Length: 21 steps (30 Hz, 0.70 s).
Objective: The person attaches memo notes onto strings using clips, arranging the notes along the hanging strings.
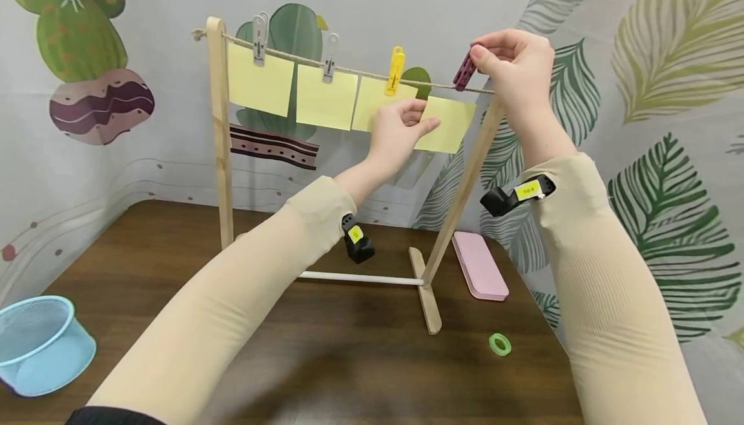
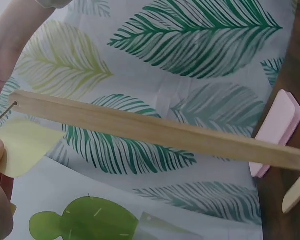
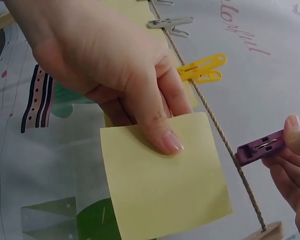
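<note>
My left hand (image 1: 398,131) pinches a square yellow sticky note (image 3: 167,175) by its edge, thumb on the front, just below the twine (image 3: 225,140). My right hand (image 1: 517,66) holds a dark purple clothespin (image 3: 260,147) between thumb and fingers, its tip right at the twine near the right post. To the left, a yellow clothespin (image 1: 395,70) clips another note (image 1: 367,105) to the line. Two grey clothespins (image 1: 259,41) farther left hold two more notes (image 1: 260,79). In the left wrist view, only part of the left hand and the held note (image 2: 25,147) show.
The wooden frame (image 1: 465,192) stands on a brown table (image 1: 325,347), with a white rod (image 1: 363,278) low between its posts. A pink case (image 1: 480,267) and a green ring (image 1: 500,344) lie at the right. A blue mesh basket (image 1: 70,347) stands at the left.
</note>
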Each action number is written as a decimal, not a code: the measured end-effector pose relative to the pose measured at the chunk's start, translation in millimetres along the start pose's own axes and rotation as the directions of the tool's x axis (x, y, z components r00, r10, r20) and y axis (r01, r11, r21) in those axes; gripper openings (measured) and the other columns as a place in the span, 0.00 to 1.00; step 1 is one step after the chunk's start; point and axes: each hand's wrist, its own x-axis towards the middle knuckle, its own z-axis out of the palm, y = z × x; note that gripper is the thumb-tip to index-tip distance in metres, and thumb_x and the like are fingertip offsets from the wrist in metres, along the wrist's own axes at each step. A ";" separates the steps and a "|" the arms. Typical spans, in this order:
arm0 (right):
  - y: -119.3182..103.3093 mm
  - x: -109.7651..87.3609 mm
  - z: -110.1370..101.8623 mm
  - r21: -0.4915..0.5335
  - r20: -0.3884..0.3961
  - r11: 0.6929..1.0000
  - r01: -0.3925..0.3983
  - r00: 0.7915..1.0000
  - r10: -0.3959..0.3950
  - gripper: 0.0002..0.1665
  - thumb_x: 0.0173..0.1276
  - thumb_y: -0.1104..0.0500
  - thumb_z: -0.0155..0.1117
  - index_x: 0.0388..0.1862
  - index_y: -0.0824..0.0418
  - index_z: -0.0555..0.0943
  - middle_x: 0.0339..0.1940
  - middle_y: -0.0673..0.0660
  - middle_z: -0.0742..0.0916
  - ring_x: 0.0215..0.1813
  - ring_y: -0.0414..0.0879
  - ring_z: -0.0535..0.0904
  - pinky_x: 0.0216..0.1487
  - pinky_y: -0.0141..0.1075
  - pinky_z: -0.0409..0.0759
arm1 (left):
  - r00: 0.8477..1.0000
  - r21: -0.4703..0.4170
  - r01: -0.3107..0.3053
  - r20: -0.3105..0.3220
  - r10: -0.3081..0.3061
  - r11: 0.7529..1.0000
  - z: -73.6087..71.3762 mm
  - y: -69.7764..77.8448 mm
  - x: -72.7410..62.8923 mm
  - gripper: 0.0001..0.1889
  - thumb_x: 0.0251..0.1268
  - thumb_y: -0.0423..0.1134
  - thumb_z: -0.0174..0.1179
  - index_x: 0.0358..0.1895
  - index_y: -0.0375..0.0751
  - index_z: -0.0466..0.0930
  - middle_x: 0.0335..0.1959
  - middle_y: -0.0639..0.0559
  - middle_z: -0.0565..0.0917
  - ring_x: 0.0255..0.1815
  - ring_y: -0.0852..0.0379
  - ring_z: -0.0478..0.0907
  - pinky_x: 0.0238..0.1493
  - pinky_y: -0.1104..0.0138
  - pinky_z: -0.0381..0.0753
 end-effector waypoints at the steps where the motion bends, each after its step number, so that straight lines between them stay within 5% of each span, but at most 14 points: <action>1: 0.2 0.5 -0.4 -0.004 0.008 1.000 -0.012 1.000 0.012 0.07 0.64 0.62 0.69 0.40 0.62 0.88 0.23 0.38 0.85 0.30 0.32 0.81 0.42 0.25 0.74 | 1.000 -0.010 0.005 -0.012 -0.005 1.000 0.7 -0.3 0.4 0.17 0.60 0.35 0.69 0.51 0.30 0.82 0.44 0.39 0.88 0.48 0.51 0.86 0.48 0.74 0.81; 21: 5.0 -2.8 4.1 -0.118 0.133 0.993 -0.013 0.991 0.029 0.12 0.66 0.56 0.69 0.45 0.61 0.87 0.25 0.36 0.84 0.33 0.30 0.82 0.42 0.24 0.76 | 0.997 -0.033 0.041 -0.062 -0.043 0.999 1.9 -2.0 2.9 0.18 0.60 0.34 0.68 0.52 0.29 0.81 0.44 0.38 0.87 0.48 0.49 0.85 0.48 0.70 0.82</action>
